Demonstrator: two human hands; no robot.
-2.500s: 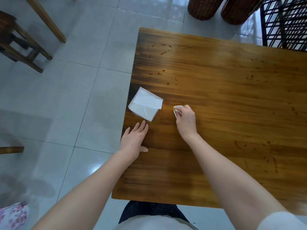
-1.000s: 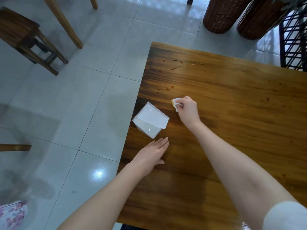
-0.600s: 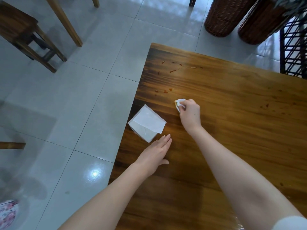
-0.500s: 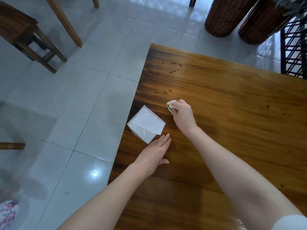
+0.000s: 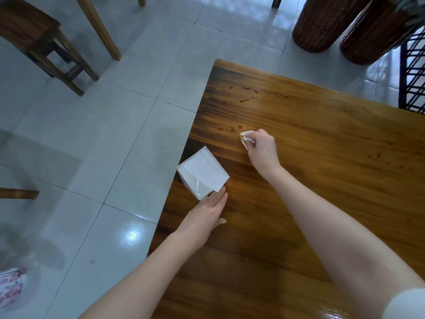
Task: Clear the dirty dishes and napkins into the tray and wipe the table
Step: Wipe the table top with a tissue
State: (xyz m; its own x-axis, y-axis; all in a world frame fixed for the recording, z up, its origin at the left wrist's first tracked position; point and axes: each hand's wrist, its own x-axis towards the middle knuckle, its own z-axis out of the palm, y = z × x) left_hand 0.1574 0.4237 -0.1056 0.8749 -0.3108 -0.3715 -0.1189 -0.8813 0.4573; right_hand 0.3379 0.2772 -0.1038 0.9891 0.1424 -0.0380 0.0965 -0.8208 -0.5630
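Your right hand (image 5: 262, 150) gripped a crumpled white napkin wad (image 5: 246, 138), stained yellow, held against the glossy brown wooden table (image 5: 322, 180) at frame centre. Just left of the wad lay small reddish food scraps (image 5: 233, 128); more sat near the table's upper-left corner. Your left hand (image 5: 207, 215) lay flat, fingers straight, holding nothing, fingertips touching the near corner of the white square paper box (image 5: 203, 172) at the table's left edge.
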